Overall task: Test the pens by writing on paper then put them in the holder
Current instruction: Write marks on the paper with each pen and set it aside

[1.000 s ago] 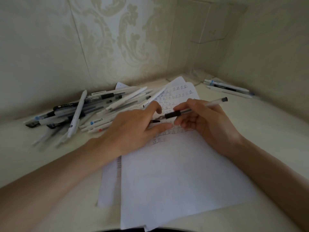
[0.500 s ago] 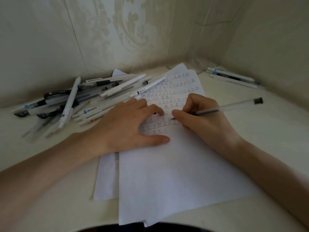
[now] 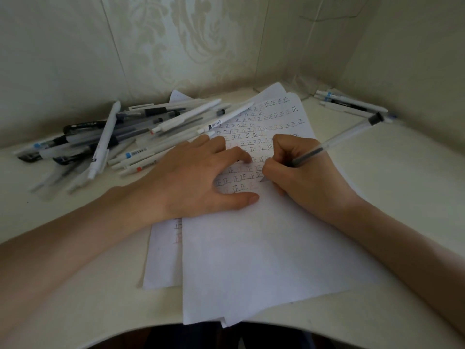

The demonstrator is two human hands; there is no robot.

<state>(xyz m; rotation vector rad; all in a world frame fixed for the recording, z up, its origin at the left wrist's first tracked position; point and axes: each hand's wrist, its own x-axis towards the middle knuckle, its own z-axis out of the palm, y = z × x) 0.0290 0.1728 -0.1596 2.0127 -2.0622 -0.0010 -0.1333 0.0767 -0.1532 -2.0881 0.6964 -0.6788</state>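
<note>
A white sheet of paper (image 3: pixel 264 248) lies on the desk, its upper half covered in rows of small written marks. My right hand (image 3: pixel 302 172) grips a clear pen (image 3: pixel 339 139) with a dark end cap, its tip down on the paper at the lowest row. My left hand (image 3: pixel 198 175) rests flat on the paper, fingers spread, just left of the pen tip. A heap of several white, grey and black pens (image 3: pixel 120 139) lies at the left by the wall. No holder is in view.
A few white pens (image 3: pixel 352 104) lie in the far right corner by the wall. A second sheet (image 3: pixel 161 260) sticks out under the top one at the left. Patterned walls close the desk at the back and right. The desk's front edge curves near me.
My right hand turned the pen from a level hold above the page to a writing grip with the tip on the paper. My left hand let go of the pen and flattened on the sheet.
</note>
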